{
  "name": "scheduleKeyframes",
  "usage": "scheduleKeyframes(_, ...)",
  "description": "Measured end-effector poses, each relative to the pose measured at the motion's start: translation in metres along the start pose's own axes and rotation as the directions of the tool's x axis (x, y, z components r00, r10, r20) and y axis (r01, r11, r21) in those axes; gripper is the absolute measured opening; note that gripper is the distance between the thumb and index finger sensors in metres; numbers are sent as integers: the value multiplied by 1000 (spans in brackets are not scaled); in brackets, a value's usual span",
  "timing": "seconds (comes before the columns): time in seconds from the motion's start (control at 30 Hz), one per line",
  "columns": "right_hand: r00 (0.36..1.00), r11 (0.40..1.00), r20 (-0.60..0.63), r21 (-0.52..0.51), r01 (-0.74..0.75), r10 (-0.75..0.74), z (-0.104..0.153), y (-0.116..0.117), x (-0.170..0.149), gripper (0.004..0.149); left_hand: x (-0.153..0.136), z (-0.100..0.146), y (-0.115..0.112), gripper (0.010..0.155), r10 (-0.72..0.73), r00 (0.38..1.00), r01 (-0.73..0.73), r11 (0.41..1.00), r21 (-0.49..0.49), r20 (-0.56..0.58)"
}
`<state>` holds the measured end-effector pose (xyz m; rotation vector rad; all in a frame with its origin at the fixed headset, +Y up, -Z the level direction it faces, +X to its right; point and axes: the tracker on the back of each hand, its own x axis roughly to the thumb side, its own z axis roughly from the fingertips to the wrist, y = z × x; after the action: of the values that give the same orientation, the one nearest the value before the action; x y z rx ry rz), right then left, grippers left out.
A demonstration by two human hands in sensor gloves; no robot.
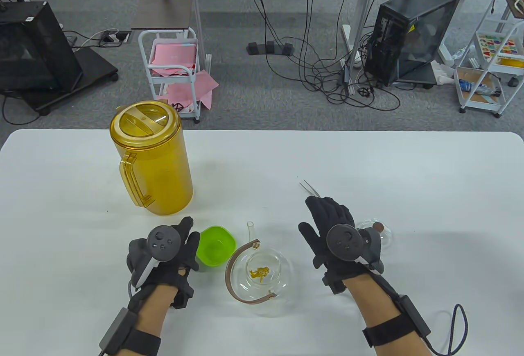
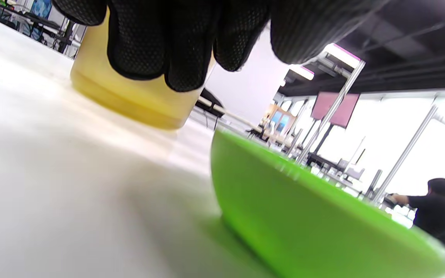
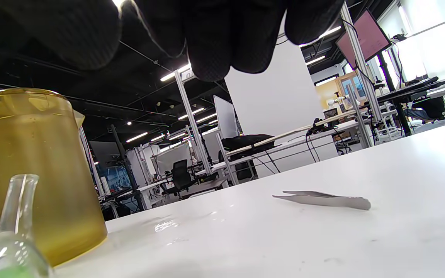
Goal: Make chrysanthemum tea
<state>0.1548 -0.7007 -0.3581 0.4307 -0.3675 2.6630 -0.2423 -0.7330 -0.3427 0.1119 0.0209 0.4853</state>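
A glass teapot (image 1: pixel 282 268) with a brown handle stands at the table's front middle, and yellow chrysanthemum (image 1: pixel 260 273) lies in its bottom. Its glass lid (image 1: pixel 378 231) rests right of my right hand. A green bowl (image 1: pixel 215 245) sits just left of the teapot. My left hand (image 1: pixel 186 235) lies beside the bowl with loose fingers (image 2: pixel 176 46), holding nothing. My right hand (image 1: pixel 327 212) is spread flat and empty. Metal tweezers (image 1: pixel 307 188) lie on the table just past its fingertips (image 3: pixel 214 34). A lidded yellow pitcher (image 1: pixel 151 159) stands at the back left.
The white table (image 1: pixel 368 159) ends at a far edge with carts, cables and computer cases on the floor beyond. In the left wrist view the green bowl (image 2: pixel 307 216) fills the lower right, and a person (image 2: pixel 442 216) sits far behind.
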Motion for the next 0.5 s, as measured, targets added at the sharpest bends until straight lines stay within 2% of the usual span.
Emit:
scheduleKeyframes(0.07,1000,1000,0,1,1,-1,0,0,0,69,2,3,8,62,32,999,-33,999,38,34)
scheduleKeyframes(0.27,1000,1000,-4,6,3,-2,0,0,-1,69,13,14,35,68,86,983,-124,964,236,163)
scheduleKeyframes(0.5,1000,1000,-3,4,11,-11,-1,-2,-2,69,3,18,59,83,178,973,-221,901,373,148)
